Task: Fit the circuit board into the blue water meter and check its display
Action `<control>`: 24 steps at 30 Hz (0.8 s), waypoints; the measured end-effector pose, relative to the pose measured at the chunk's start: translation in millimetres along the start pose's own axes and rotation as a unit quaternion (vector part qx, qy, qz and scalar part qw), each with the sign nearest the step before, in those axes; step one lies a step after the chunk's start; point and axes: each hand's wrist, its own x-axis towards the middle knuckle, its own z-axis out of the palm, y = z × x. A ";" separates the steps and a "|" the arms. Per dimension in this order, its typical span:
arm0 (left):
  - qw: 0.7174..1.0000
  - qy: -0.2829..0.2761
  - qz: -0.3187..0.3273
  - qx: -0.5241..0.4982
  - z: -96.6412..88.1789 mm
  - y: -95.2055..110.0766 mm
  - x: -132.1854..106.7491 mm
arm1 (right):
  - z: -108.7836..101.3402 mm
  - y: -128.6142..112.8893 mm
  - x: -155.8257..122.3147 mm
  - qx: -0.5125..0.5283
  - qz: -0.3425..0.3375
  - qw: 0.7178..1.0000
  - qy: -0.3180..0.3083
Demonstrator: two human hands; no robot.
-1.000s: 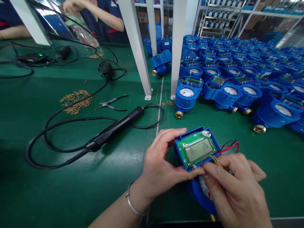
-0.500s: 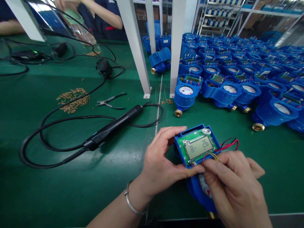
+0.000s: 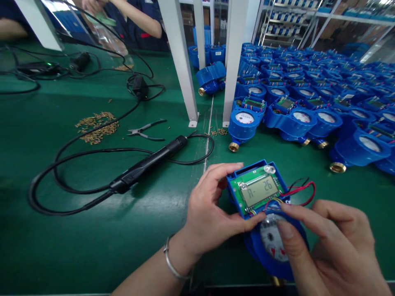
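Note:
A blue water meter [image 3: 276, 269] is tilted toward me at the front of the table. Its circuit board [image 3: 268, 169] carries a small LCD [image 3: 259, 191] that reads like "A- 26". My left hand [image 3: 212, 205] is shut on the meter's box-shaped end, thumb along the lower edge and fingers on the far side. Over the round dial, my right hand [image 3: 333, 242] has its thumb and index finger apart, with the index fingertip at the thin coloured wires [image 3: 276, 200] below the board. Red and black leads [image 3: 310, 189] loop out on the right side.
A black electric screwdriver [image 3: 148, 166] with a coiled cable lies left, near pliers [image 3: 146, 130] and a pile of brass screws [image 3: 97, 127]. White posts [image 3: 182, 61] stand beyond. Rows of blue meters [image 3: 245, 119] fill the back right. Another person's arm [image 3: 138, 18] is across the table.
My right hand has moved right and its thumb and index finger have parted, uncovering more of the dial. My left hand keeps its hold on the meter. The view has shifted slightly.

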 end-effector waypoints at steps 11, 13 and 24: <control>0.988 0.026 0.138 0.070 -2.4 -5.4 -0.8 | -0.2 -1.3 13.7 -0.033 -0.012 0.999 -0.015; 0.987 0.029 0.144 0.068 -2.4 -6.2 -1.3 | -1.2 -1.7 13.1 -0.041 -0.024 0.999 -0.015; 0.990 0.017 0.117 0.074 -1.8 -3.5 -1.0 | -0.1 5.4 17.4 -0.023 -0.082 0.996 -0.033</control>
